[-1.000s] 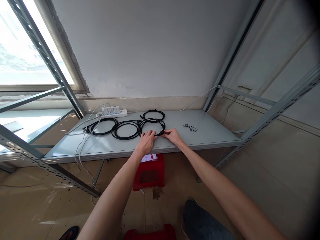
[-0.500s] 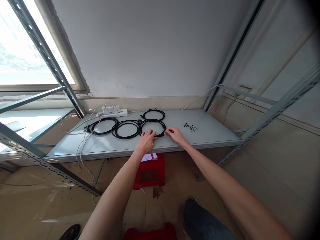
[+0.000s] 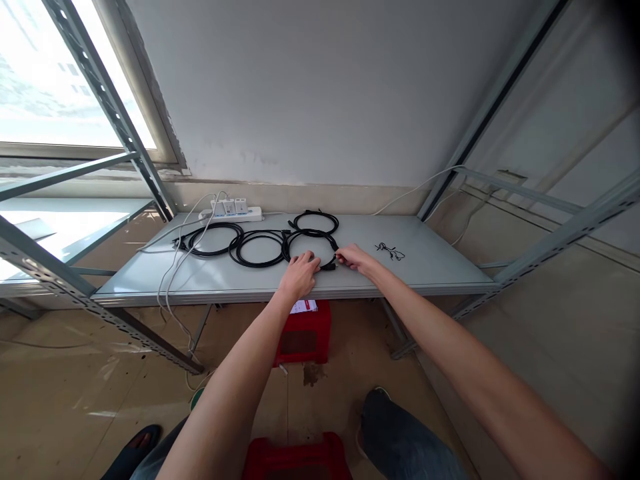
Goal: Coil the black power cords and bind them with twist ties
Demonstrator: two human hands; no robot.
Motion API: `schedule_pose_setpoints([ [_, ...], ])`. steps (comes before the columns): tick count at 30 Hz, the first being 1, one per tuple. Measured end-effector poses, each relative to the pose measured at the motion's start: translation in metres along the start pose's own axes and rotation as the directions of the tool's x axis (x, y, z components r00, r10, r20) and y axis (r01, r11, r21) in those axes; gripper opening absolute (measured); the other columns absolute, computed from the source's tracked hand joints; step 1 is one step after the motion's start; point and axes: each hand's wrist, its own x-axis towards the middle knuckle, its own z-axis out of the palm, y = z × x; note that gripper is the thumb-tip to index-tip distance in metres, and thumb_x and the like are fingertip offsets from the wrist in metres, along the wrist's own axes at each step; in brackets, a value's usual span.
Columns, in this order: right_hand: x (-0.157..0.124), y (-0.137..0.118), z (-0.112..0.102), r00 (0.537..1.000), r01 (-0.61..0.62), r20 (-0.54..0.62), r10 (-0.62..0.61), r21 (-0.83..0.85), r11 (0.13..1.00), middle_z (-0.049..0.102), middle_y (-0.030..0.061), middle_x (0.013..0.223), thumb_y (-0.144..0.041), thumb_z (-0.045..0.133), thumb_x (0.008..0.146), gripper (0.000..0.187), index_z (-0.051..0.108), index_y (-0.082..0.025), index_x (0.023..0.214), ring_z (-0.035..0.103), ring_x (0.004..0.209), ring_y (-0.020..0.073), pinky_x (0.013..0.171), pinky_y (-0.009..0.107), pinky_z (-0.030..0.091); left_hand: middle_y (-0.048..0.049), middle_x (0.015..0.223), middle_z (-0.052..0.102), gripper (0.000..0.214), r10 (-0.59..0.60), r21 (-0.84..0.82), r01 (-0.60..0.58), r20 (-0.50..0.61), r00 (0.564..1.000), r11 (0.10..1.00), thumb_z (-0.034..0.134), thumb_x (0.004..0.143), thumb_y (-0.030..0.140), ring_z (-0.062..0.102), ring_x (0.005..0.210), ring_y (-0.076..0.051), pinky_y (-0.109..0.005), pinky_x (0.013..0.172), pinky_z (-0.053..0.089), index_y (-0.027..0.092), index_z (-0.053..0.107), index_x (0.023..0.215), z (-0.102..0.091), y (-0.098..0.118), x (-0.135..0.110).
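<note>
On the shelf [image 3: 440, 263], the front cable coil [image 3: 334, 244] is being steadied by the left hand [image 3: 301, 273], grip hidden — its plug [image 3: 329, 267] is being bared as the right hand [image 3: 355, 257], fingertips pinched together, is being shifted aside

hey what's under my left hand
Your left hand is over the near edge of a black cable coil, visible on either side. What lies directly beneath is covered.

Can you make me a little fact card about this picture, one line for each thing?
Left hand: on the front of a black cable coil
Right hand: at that coil's right side
Coils: four, on the grey shelf
Right of hands: small heap of thin black strands
Back left: white power strip
Below: red stool
</note>
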Motion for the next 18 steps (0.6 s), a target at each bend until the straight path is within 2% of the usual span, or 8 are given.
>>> schedule_pose_setpoints([
  [2, -0.005, 0.006, 0.006, 0.978, 0.170, -0.098, -0.187, -0.159, 0.973, 0.055, 0.0028, 0.053, -0.029, 0.060, 0.086, 0.030, 0.051, -0.022, 0.058, 0.039, 0.049, 0.0134, 0.054, 0.029, 0.028, -0.0107, 0.132, 0.056, 0.026, -0.006, -0.014, 0.006, -0.002, 1.000, 1.000, 0.036, 0.102, 0.018, 0.058, 0.116, -0.027, -0.045, 0.106, 0.042, 0.024, 0.060, 0.111, 0.000, 0.000, 0.000],
  [5, -0.013, 0.019, 0.014, 0.857, 0.376, -0.202, -0.473, -0.382, 0.844, 0.057, 0.0042, 0.061, -0.032, 0.050, 0.096, 0.030, 0.054, -0.024, 0.067, 0.048, 0.059, 0.0191, 0.061, 0.031, 0.030, -0.0109, 0.132, 0.056, 0.027, -0.019, -0.027, 0.019, 0.001, 1.000, 0.999, 0.036, 0.102, 0.018, 0.057, 0.117, -0.027, -0.046, 0.106, 0.042, 0.025, 0.060, 0.112, 0.000, 0.001, 0.000],
  [8, -0.019, 0.029, 0.018, 0.752, 0.469, -0.203, -0.627, -0.503, 0.726, 0.062, 0.0071, 0.072, -0.031, 0.040, 0.102, 0.031, 0.058, -0.024, 0.078, 0.053, 0.068, 0.0222, 0.066, 0.032, 0.031, -0.0115, 0.132, 0.055, 0.026, -0.020, -0.031, 0.020, 0.009, 1.000, 0.999, 0.036, 0.102, 0.019, 0.056, 0.119, -0.028, -0.047, 0.105, 0.042, 0.024, 0.060, 0.111, 0.000, 0.001, 0.000],
  [10, -0.023, 0.031, 0.020, 0.710, 0.489, -0.202, -0.675, -0.549, 0.678, 0.064, 0.0093, 0.080, -0.029, 0.038, 0.103, 0.032, 0.060, -0.023, 0.080, 0.054, 0.072, 0.0230, 0.068, 0.032, 0.032, -0.0118, 0.132, 0.055, 0.026, -0.016, -0.030, 0.016, 0.007, 1.000, 0.999, 0.036, 0.103, 0.019, 0.056, 0.119, -0.028, -0.046, 0.105, 0.041, 0.023, 0.060, 0.110, 0.000, 0.001, 0.000],
  [12, -0.026, 0.030, 0.022, 0.688, 0.495, -0.203, -0.697, -0.571, 0.655, 0.065, 0.0111, 0.086, -0.026, 0.038, 0.103, 0.032, 0.061, -0.022, 0.081, 0.055, 0.075, 0.0235, 0.069, 0.033, 0.033, -0.0119, 0.131, 0.056, 0.026, -0.014, -0.032, 0.015, 0.001, 1.000, 0.999, 0.036, 0.103, 0.018, 0.057, 0.118, -0.028, -0.046, 0.104, 0.041, 0.023, 0.061, 0.108, 0.000, 0.001, 0.000],
  [18, -0.033, 0.030, 0.025, 0.694, 0.530, -0.203, -0.691, -0.505, 0.681, 0.067, 0.0118, 0.095, -0.022, 0.040, 0.101, 0.031, 0.071, -0.020, 0.094, 0.059, 0.080, 0.0242, 0.077, 0.034, 0.041, -0.0115, 0.129, 0.056, 0.027, -0.023, -0.044, 0.023, -0.004, 1.000, 0.999, 0.037, 0.102, 0.018, 0.056, 0.119, -0.028, -0.047, 0.106, 0.040, 0.024, 0.063, 0.108, 0.001, 0.001, 0.000],
])
